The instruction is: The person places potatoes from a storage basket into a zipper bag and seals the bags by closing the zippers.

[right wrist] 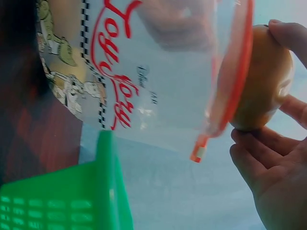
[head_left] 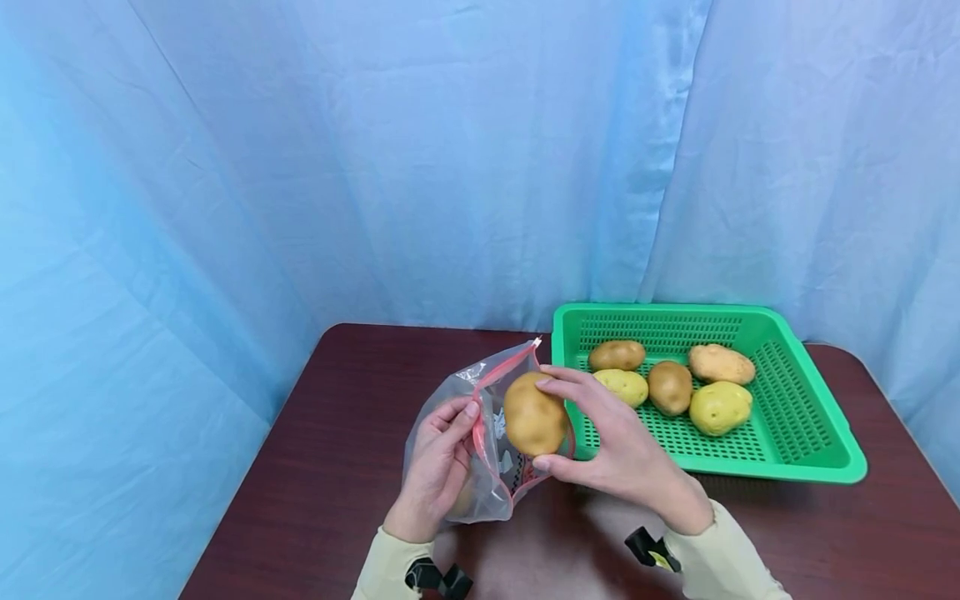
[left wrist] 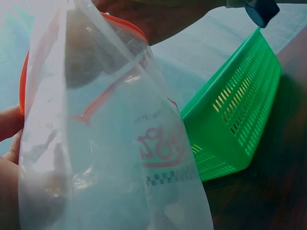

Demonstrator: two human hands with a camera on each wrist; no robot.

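Two hands work at the lower middle of the head view: the left hand (head_left: 441, 462) pinches the red rim (head_left: 504, 367) of a clear bag (head_left: 491, 483), while the right hand (head_left: 626, 450) grips a potato (head_left: 535, 414) between thumb and fingers at the bag's mouth. If the opening sags, the potato could snag on the rim; a loose fingertip hold could drop it. Five more potatoes (head_left: 670, 387) lie in the green basket (head_left: 750, 468), right of the frame.

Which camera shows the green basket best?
The head view: nearly the whole green basket shows from above, five potatoes inside. The left wrist view shows its outside, partly behind the zipper bag; the right wrist view, a cropped corner.
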